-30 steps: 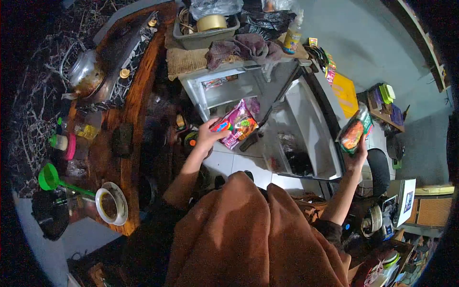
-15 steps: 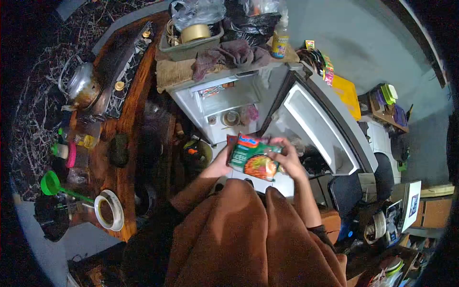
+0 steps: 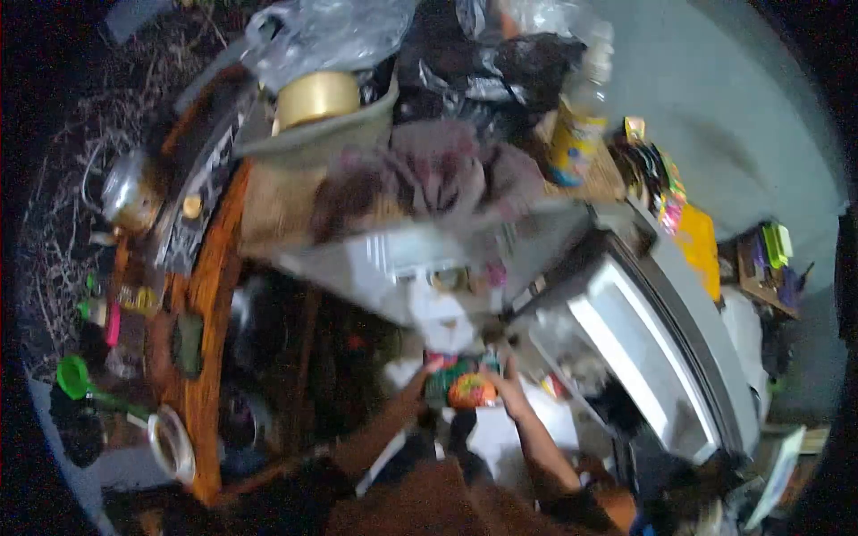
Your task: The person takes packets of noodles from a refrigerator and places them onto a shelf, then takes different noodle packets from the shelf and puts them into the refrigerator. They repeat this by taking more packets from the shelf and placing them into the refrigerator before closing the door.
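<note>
A green noodle packet with an orange food picture (image 3: 463, 384) is held between both hands, low in front of the open refrigerator (image 3: 340, 259). My left hand (image 3: 431, 373) grips its left edge. On the right edge, my right hand (image 3: 509, 386) is closed around it. Motion blurs the fingers of both hands. Behind the packet, inside the refrigerator, a pink item (image 3: 494, 273) and a round container (image 3: 447, 280) show faintly. The opened refrigerator door (image 3: 639, 330) stands to the right of the hands.
A cloth (image 3: 438, 170), a roll of tape (image 3: 319, 96), plastic bags (image 3: 492, 71) and a yellow-labelled bottle (image 3: 578, 134) sit atop the refrigerator. At left, a wooden counter (image 3: 213, 357) bears a kettle (image 3: 134, 192), a green ladle (image 3: 75, 377) and a white bowl (image 3: 172, 444).
The view has moved closer to the refrigerator top. Both hands and the packet now appear lower in the frame and smaller, still together.
</note>
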The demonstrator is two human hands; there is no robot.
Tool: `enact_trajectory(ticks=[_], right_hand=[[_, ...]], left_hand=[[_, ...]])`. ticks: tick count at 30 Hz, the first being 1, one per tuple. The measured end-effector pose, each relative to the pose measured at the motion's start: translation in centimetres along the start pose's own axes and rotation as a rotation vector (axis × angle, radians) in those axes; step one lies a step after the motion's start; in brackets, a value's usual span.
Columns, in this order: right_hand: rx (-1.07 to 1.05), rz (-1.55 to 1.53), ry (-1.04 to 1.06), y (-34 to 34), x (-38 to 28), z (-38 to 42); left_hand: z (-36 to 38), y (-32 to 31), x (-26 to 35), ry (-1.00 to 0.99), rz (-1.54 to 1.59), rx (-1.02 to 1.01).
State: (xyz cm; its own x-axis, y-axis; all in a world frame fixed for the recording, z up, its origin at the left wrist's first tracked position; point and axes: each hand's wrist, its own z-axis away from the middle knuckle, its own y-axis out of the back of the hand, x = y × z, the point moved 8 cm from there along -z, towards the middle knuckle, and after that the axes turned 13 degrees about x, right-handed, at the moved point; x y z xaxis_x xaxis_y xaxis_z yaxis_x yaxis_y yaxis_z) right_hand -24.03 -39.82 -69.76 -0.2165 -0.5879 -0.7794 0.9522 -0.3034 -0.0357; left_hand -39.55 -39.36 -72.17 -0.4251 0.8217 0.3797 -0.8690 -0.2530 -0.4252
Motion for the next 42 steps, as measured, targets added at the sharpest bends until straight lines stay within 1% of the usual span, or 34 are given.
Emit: enact_trajectory(ticks=[1,2,4,5,6,7,8,9,10,11,12,13,14,15,16,17,19,20,21,22,23,25,26,27,28,29,32,34,36,37,38,40,41,42], right_hand=[[-0.303,-0.109,-0.023,-1.1,5.6,-5.2],[-0.361,-0.147,-0.279,-3.2,3.9,-4.2],[-0.470,-0.100,-0.379,-5.4,6.6,-9.5],[-0.471,-0.091,-0.334,-6.3,7.5,-13.1],[-0.470,-0.077,-0.304,-7.2,8.3,-16.7],[-0.432,0.018,-0.414,-7.4,9.3,-19.8],[-0.417,-0.137,-0.232,-8.8,8.1,-22.9],[-0.412,-0.101,-0.204,-9.2,7.7,-25.9],[-0.524,-0.224,-0.069,-10.2,7.4,-29.1],[-0.513,-0.209,0.040,-10.8,5.2,-29.6],[-0.404,-0.112,-0.010,-10.9,2.8,-28.8],[-0.293,-0.131,0.039,-10.9,2.2,-29.9],[-0.342,-0.144,0.059,-11.2,2.4,-31.7],[-0.301,-0.182,0.025,-11.1,1.9,-31.9],[-0.271,-0.206,0.088,-10.8,1.4,-33.2],[-0.327,-0.243,0.111,-10.7,1.1,-35.1],[-0.381,-0.267,0.118,-12.2,0.1,-37.6],[-0.306,-0.286,0.232,-12.3,-1.8,-38.3],[-0.231,-0.305,0.348,-12.6,-3.6,-38.7],[-0.233,-0.303,0.341,-13.0,-4.4,-39.8],[-0.305,-0.382,0.282,-13.7,-5.2,-41.0],[-0.380,-0.462,0.222,-15.9,-6.4,-42.7],[-0.460,-0.646,0.203,-17.2,-7.5,-42.9],[-0.532,-0.827,0.184,-18.0,-8.5,-43.1],[-0.526,-0.824,0.188,-18.8,-9.1,-43.6],[-0.377,-0.622,0.320,-18.9,-9.6,-44.4],[-0.207,-0.447,0.440,-19.7,-10.2,-45.3],[-0.173,-0.421,0.476,-19.9,-10.8,-45.4],[-0.154,-0.388,0.497,-20.0,-11.1,-45.3],[-0.147,-0.371,0.505,-20.0,-11.2,-45.1],[-0.144,-0.351,0.509,-20.0,-11.3,-45.1],[-0.142,-0.313,0.515,-19.9,-11.7,-45.2],[-0.145,-0.296,0.521,-19.8,-11.8,-45.1],[-0.149,-0.276,0.527,-19.7,-11.9,-44.9]], left_hand=[[-4.5,0.4,1.9,-0.106,0.060,-0.013],[-8.3,1.3,2.9,-0.189,0.123,-0.019],[-13.2,4.9,2.1,-0.284,0.282,0.015],[-14.0,4.1,4.0,-0.295,0.171,-0.035],[-17.8,5.3,4.6,-0.319,0.130,-0.151],[-20.4,5.8,5.9,-0.319,0.121,-0.116],[-23.5,5.4,8.0,-0.325,0.104,-0.089],[-23.0,1.7,9.6,-0.299,0.253,-0.576],[-22.4,2.0,11.9,-0.952,-0.354,-0.562],[-21.7,3.1,13.7,-1.635,-0.815,-0.244],[-22.1,1.4,14.9,-1.273,-0.633,-0.245],[-22.3,-0.1,15.6,-0.943,-0.381,-0.192],[-24.0,0.3,15.9,-0.811,-0.333,-0.069],[-25.6,0.8,16.1,-0.679,-0.264,0.052],[-27.5,1.1,16.5,-0.595,-0.204,0.082],[-29.9,1.2,17.2,-0.580,-0.182,0.092],[-32.4,0.9,19.7,-0.728,-0.136,0.052],[-32.8,0.9,20.3,-0.720,-0.128,0.057],[-31.3,0.3,22.3,-0.808,-0.152,0.110],[-29.8,-0.4,24.0,-0.896,-0.182,0.167],[-29.8,-0.8,25.3,-0.893,-0.181,0.174],[-30.7,1.1,28.4,-0.856,-0.087,0.500],[-30.9,1.2,29.9,-0.856,-0.087,0.497],[-31.6,0.8,31.0,-0.819,-0.219,0.438],[-32.3,0.3,31.7,-0.783,-0.347,0.378],[-32.9,0.2,32.2,-0.779,-0.348,0.373],[-34.1,0.4,31.7,-0.689,-0.296,0.490],[-31.0,-1.1,28.9,-0.716,-0.259,0.547],[-29.6,-1.8,26.8,-0.657,-0.196,0.598],[-31.2,-2.0,26.0,-0.439,-0.214,0.536],[-32.1,-1.6,26.5,-0.437,-0.213,0.535],[-35.8,-1.5,26.1,-0.343,-0.028,0.333],[-36.7,-0.4,26.7,-0.449,-0.080,0.471],[-36.2,-0.6,27.0,-0.450,-0.078,0.467]])
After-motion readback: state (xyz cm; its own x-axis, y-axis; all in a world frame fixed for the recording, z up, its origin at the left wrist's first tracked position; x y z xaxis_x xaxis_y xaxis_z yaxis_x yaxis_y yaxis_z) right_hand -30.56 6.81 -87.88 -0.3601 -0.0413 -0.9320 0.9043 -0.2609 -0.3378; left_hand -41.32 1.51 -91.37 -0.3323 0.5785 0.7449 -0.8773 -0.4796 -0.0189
